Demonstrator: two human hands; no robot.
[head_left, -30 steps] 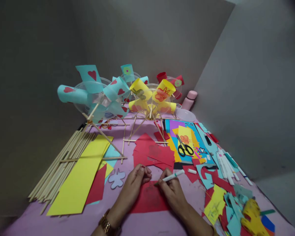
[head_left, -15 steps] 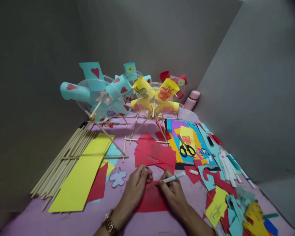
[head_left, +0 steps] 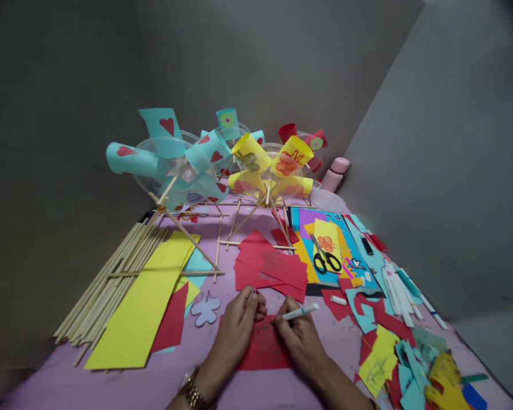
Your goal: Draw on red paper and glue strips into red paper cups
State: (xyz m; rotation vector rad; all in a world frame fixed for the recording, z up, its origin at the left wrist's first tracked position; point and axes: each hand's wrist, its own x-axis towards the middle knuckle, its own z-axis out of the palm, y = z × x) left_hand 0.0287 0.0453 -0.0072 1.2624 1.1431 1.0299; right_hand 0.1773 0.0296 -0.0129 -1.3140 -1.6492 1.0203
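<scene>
A white marker pen (head_left: 300,312) is gripped in my right hand (head_left: 300,336), its tip down at the upper part of a red paper sheet (head_left: 267,350). Dark, faint marks show on that sheet. My left hand (head_left: 237,319) rests on the sheet's left side with the fingers curled in; whether they pinch anything is hidden. Left of it lies a pale butterfly-shaped cutout (head_left: 206,310). Several more red paper pieces (head_left: 271,267) overlap just beyond my hands. A white pen cap (head_left: 337,300) lies to the right.
Pinwheel-like models with blue paper (head_left: 132,159) and yellow paper (head_left: 297,154) stand on stick frames at the back. Wooden sticks (head_left: 98,296) and yellow strips (head_left: 141,307) lie left. Black-handled scissors (head_left: 327,261), markers (head_left: 395,293) and paper scraps (head_left: 378,359) are on the right.
The marker's rear end has dipped slightly as my right hand shifts a little over the red sheet. My left hand keeps its place.
</scene>
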